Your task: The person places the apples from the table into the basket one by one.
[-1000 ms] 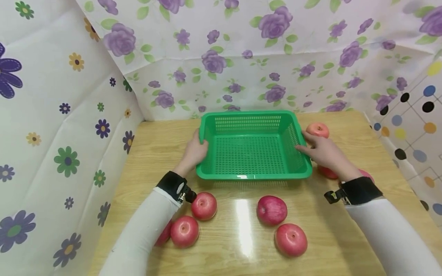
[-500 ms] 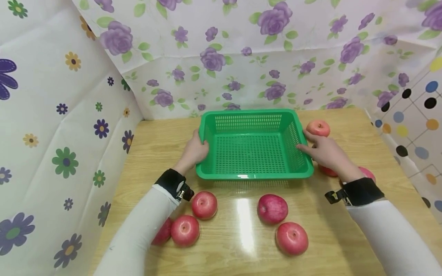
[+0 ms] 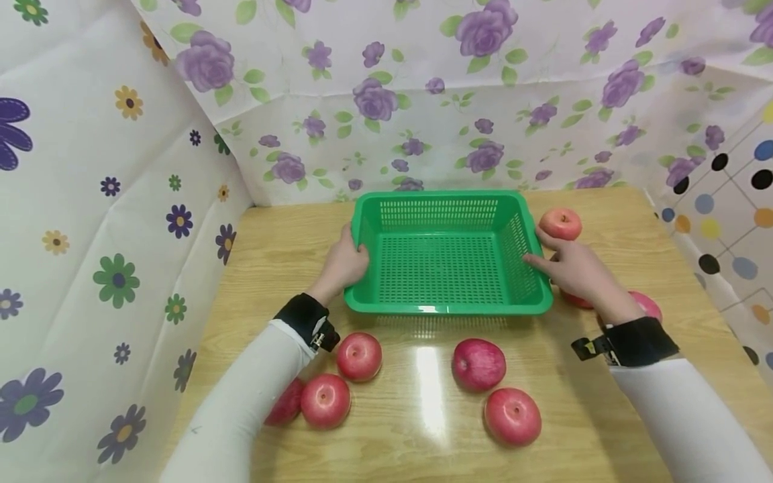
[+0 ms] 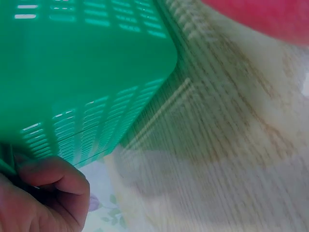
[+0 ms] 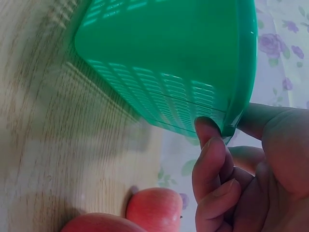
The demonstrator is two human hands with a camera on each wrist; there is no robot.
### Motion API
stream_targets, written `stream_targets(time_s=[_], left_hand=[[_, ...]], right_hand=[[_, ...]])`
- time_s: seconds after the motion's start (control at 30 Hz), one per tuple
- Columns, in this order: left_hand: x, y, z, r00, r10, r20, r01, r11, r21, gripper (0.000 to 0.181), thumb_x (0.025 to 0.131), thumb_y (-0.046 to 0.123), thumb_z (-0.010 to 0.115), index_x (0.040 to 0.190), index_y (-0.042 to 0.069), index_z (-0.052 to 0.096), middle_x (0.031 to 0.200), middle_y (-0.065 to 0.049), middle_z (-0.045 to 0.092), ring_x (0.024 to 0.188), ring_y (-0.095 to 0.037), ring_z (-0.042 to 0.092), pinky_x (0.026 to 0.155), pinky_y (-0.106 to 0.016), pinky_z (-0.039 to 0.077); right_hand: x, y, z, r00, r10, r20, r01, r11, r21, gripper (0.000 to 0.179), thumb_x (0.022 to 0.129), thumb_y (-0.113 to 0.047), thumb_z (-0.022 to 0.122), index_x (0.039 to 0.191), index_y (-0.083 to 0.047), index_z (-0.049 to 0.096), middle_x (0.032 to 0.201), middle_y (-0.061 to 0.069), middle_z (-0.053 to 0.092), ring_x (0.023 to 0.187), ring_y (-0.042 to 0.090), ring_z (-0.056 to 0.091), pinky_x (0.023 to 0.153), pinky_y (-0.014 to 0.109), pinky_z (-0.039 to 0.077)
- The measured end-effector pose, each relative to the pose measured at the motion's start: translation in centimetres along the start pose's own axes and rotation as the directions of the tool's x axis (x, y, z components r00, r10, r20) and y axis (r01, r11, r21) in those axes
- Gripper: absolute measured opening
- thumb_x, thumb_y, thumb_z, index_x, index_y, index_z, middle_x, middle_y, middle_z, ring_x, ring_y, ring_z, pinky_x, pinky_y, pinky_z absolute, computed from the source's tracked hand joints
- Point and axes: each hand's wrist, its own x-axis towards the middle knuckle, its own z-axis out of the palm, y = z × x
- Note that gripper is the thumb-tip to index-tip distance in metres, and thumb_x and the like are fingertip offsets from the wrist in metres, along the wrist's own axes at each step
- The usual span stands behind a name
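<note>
A green plastic basket (image 3: pixel 447 309) with slotted walls sits on the wooden table near the back, with nothing inside. My left hand (image 3: pixel 345 262) grips its left rim, thumb over the edge and fingers curled outside, as the left wrist view also shows of the hand (image 4: pixel 58 193). On the opposite side my right hand (image 3: pixel 574 270) pinches the right rim; in the right wrist view fingertips press the outer wall below the lip (image 5: pixel 246 72). Whether the basket's base fully touches the table cannot be told.
Red apples lie around the basket: one apple (image 3: pixel 561 223) behind my right hand, others partly under the right arm. In front are a darker apple (image 3: pixel 479 364), a rounder apple (image 3: pixel 512 416), and apples (image 3: pixel 359 357) near my left forearm. Patterned sheets (image 3: pixel 374 100) wall the table.
</note>
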Motion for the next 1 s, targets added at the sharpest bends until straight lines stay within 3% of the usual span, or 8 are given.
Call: stream_targets(time_s=[0.13, 0.23, 0.4, 0.53, 0.7, 0.87, 1.0], left_hand=[[0.0, 0.2, 0.2, 1.0, -0.001, -0.01, 0.001, 1.0, -0.002, 0.064, 0.103, 0.017, 0.04, 0.159, 0.008, 0.009, 0.134, -0.03, 0.052, 0.101, -0.035, 0.065, 0.066, -0.041, 0.059], [0.1, 0.4, 0.2, 1.0, -0.001, -0.016, 0.001, 1.0, -0.004, 0.065, 0.102, 0.016, 0.039, 0.159, 0.011, 0.009, 0.132, -0.03, 0.053, 0.097, -0.034, 0.067, 0.063, -0.04, 0.059], [0.1, 0.4, 0.2, 0.999, 0.007, -0.032, -0.007, 1.0, 0.013, 0.064, 0.101, 0.015, 0.039, 0.159, 0.012, 0.012, 0.13, -0.029, 0.055, 0.095, -0.034, 0.067, 0.062, -0.04, 0.059], [-0.1, 0.3, 0.0, 1.0, 0.005, -0.03, -0.005, 1.0, -0.009, 0.065, 0.101, 0.013, 0.039, 0.159, 0.014, 0.012, 0.129, -0.03, 0.056, 0.093, -0.034, 0.067, 0.061, -0.04, 0.059], [-0.2, 0.1, -0.2, 0.999, 0.018, -0.03, -0.019, 0.999, -0.029, 0.064, 0.101, 0.012, 0.039, 0.159, 0.015, 0.013, 0.127, -0.029, 0.056, 0.09, -0.034, 0.068, 0.059, -0.039, 0.059], [0.0, 0.0, 0.0, 1.0, 0.016, -0.026, -0.017, 1.0, -0.014, 0.066, 0.101, 0.014, 0.039, 0.16, 0.015, 0.009, 0.128, -0.031, 0.056, 0.089, -0.034, 0.069, 0.057, -0.038, 0.059], [0.0, 0.0, 0.1, 0.999, 0.016, -0.028, -0.016, 1.0, -0.006, 0.067, 0.101, 0.014, 0.039, 0.16, 0.015, 0.008, 0.129, -0.031, 0.055, 0.091, -0.034, 0.068, 0.059, -0.038, 0.059]], right_hand=[[-0.1, 0.3, -0.1, 1.0, 0.01, -0.015, -0.01, 1.0, -0.005, 0.086, 0.094, -0.063, 0.053, 0.16, -0.017, 0.021, 0.089, 0.011, 0.068, 0.079, 0.024, 0.062, 0.064, 0.036, 0.046], [-0.4, 1.0, -0.4, 0.999, 0.032, -0.044, -0.031, 0.999, 0.02, 0.085, 0.094, -0.068, 0.045, 0.16, -0.021, 0.019, 0.097, 0.013, 0.068, 0.085, 0.027, 0.063, 0.07, 0.043, 0.048], [-1.7, 3.3, -2.0, 0.991, 0.089, -0.102, -0.083, 0.994, 0.067, 0.082, 0.095, -0.072, 0.033, 0.161, -0.03, 0.01, 0.114, 0.022, 0.063, 0.101, 0.038, 0.06, 0.081, 0.06, 0.045], [-3.0, 5.3, -3.3, 0.985, 0.134, -0.11, -0.128, 0.99, 0.057, 0.085, 0.094, -0.073, 0.032, 0.161, -0.029, 0.001, 0.127, 0.029, 0.053, 0.106, 0.046, 0.054, 0.079, 0.062, 0.045], [-4.0, 7.4, -4.1, 0.984, 0.121, -0.132, -0.117, 0.992, 0.038, 0.089, 0.098, -0.064, 0.041, 0.16, -0.022, -0.008, 0.138, 0.036, 0.041, 0.114, 0.056, 0.047, 0.082, 0.069, 0.043], [-5.3, 9.9, -4.2, 0.984, 0.141, -0.106, -0.148, 0.987, -0.06, 0.097, 0.092, -0.065, 0.053, 0.16, -0.009, 0.012, 0.143, 0.044, 0.025, 0.123, 0.062, 0.029, 0.085, 0.08, 0.033], [-6.2, 11.5, -3.5, 0.987, 0.15, -0.053, -0.155, 0.984, -0.088, 0.111, 0.082, -0.067, 0.067, 0.154, 0.002, 0.019, 0.14, 0.047, 0.027, 0.122, 0.063, 0.029, 0.087, 0.079, 0.033]])
